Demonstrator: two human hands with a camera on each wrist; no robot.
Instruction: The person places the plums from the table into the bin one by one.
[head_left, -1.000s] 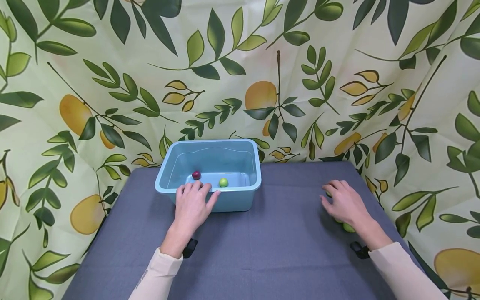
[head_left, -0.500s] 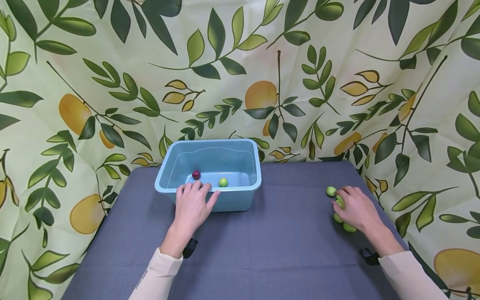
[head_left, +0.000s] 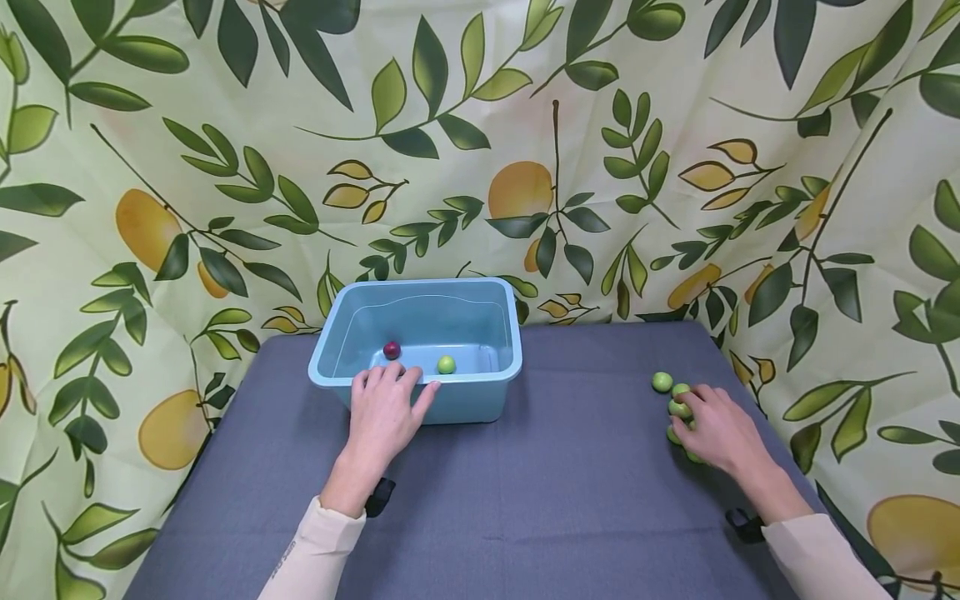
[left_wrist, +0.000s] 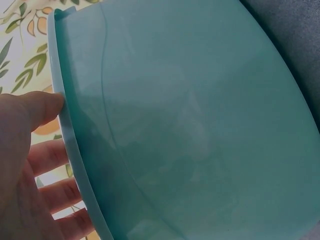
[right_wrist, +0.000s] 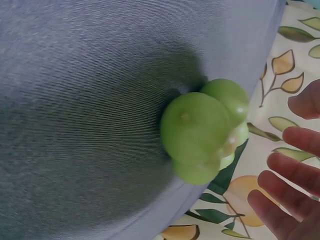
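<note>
My left hand (head_left: 381, 415) rests at the front rim of a light blue plastic bin (head_left: 467, 405), its fingertips just over the edge. In the left wrist view, the thumb touches the rim and the relaxed fingers reach behind it. Inside the bin lie one dark red round fruit (head_left: 392, 350) and one green round fruit (head_left: 446, 365). On the right, my right hand (head_left: 722, 432) hovers beside a cluster of small green round fruits (right_wrist: 195, 127), partly hiding them in the head view. Its fingers are spread and hold nothing in the right wrist view. One green fruit (head_left: 662, 382) lies slightly apart.
A dark blue-grey cloth covers the table (head_left: 555, 492). Behind and at both sides hangs a fabric backdrop (head_left: 450, 192) printed with leaves and lemons; the bin stands near the table's back edge.
My right hand has drawn back toward the right and down, uncovering several green fruits that it hid before. The left hand and bin have stayed in place.
</note>
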